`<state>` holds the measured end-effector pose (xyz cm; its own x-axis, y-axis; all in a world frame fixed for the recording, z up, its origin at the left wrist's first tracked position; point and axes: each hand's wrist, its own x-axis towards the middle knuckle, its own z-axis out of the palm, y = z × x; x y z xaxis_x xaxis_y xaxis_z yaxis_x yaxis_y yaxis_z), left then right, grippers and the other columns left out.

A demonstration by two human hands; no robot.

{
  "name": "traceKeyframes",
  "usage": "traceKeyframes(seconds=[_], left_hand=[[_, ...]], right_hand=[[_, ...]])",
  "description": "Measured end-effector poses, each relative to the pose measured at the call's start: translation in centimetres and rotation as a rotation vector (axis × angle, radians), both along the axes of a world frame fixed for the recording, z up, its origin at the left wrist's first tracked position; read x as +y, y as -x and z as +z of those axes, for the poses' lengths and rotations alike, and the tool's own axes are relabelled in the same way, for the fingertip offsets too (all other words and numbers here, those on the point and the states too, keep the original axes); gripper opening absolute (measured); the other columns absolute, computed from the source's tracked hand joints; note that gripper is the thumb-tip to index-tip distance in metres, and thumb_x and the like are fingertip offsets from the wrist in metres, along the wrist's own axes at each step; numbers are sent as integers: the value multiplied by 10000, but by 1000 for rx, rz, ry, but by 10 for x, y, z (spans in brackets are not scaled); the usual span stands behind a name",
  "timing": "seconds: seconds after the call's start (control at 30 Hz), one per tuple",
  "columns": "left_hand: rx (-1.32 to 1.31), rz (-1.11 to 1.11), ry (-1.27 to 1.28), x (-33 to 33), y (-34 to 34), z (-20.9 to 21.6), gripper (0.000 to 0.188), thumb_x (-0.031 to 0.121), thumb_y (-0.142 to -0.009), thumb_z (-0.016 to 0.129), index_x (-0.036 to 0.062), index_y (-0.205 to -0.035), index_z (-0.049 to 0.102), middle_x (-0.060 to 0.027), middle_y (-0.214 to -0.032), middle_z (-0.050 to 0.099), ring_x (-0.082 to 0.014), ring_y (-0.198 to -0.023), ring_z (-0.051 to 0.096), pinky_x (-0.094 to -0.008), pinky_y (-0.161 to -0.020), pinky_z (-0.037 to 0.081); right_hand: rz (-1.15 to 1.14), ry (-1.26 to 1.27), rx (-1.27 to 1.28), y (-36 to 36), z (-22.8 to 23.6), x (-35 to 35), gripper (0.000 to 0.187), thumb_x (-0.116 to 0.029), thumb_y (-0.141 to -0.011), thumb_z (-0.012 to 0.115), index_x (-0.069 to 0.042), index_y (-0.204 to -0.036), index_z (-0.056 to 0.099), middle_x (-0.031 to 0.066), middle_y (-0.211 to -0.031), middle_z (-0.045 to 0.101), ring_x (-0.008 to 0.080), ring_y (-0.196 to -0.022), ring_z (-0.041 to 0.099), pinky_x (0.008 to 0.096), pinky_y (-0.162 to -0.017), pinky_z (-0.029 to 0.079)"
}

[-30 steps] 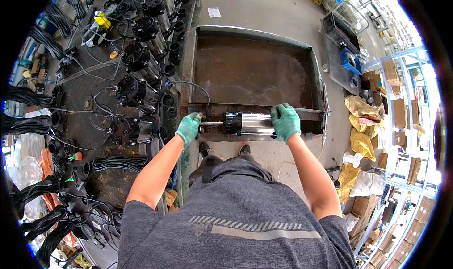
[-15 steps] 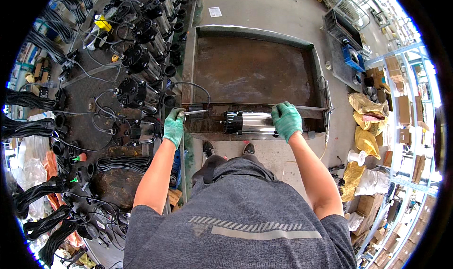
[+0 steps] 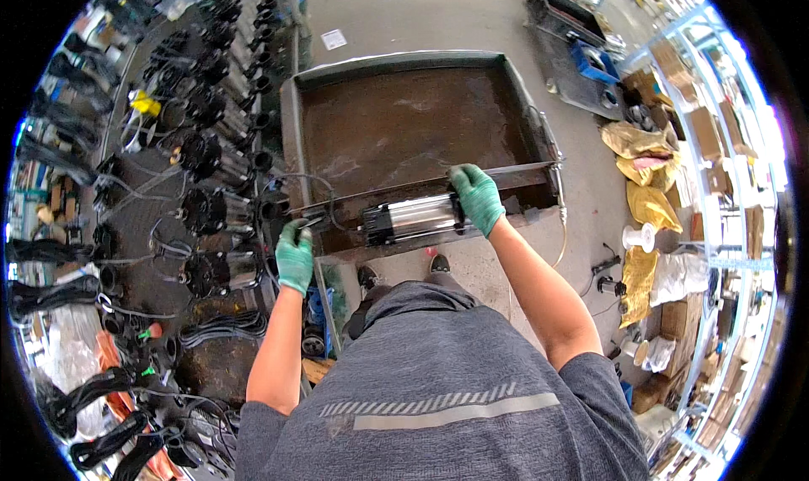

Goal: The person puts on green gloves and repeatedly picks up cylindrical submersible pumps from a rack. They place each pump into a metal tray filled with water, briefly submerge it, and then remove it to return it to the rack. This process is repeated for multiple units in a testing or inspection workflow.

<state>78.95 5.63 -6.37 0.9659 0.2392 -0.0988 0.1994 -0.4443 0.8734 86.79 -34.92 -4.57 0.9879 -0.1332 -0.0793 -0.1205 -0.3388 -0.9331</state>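
Observation:
A pump motor with a silver cylindrical body and a black ribbed left end lies across the near side of a metal tray. My right hand, in a green glove, is wrapped round the motor's right end. By the tray's near left corner, my left hand, also gloved green, is closed on a short dark piece whose kind I cannot make out. A thin black cable curves over the tray edge close to this piece.
Rows of black and silver pump motors with coiled cables fill the bench on my left. A metal bar crosses the tray. To the right are a hose, yellow sacks, a white spool and shelving.
My view has turned and shifted, so the tray appears tilted and further left. The motor stays under my right hand. My left hand remains closed, and the piece in it sits at a different angle.

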Motion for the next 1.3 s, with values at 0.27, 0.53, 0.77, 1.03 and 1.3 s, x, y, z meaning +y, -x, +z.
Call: traceKeyframes(seconds=[0.27,0.53,0.77,1.03,1.3], left_hand=[[108,-432,-457,-116,2,52,720,385,-861,801,122,-1478,536,-278,-1237,620,-460,-1146,612,-502,-973,510],[336,-496,-787,-144,-7,73,765,532,-842,773,217,-1495,528,-233,-1228,641,-416,-1134,640,-518,-938,531],[384,-431,-769,-143,0,69,789,510,-844,781,256,-1533,492,-221,-1242,645,-406,-1144,647,-512,-959,533],[405,-446,-808,-150,-4,76,809,522,-827,797,268,-1533,493,-205,-1224,652,-387,-1105,671,-506,-915,550],[409,-446,-816,-147,-2,77,814,533,-842,776,252,-1545,474,-218,-1232,651,-386,-1101,676,-509,-906,553]], right_hand=[[719,955,172,-20,-4,-123,310,-323,-966,623,-82,-1130,730,203,-1127,723,431,-947,677,442,-872,551],[985,256,780,-14,-63,-144,172,-295,-996,614,-144,-1033,689,-14,-859,689,125,-801,665,387,-719,554],[779,1072,-122,20,-18,-112,190,-269,-965,562,-132,-934,690,121,-848,748,362,-779,746,510,-655,578],[673,192,774,4,-24,-132,498,-571,-936,695,-75,-960,723,31,-708,639,176,-595,635,391,-485,535],[293,-654,661,27,-40,-127,147,-253,-1025,665,-119,-1076,695,-20,-872,649,125,-723,609,313,-650,530]])
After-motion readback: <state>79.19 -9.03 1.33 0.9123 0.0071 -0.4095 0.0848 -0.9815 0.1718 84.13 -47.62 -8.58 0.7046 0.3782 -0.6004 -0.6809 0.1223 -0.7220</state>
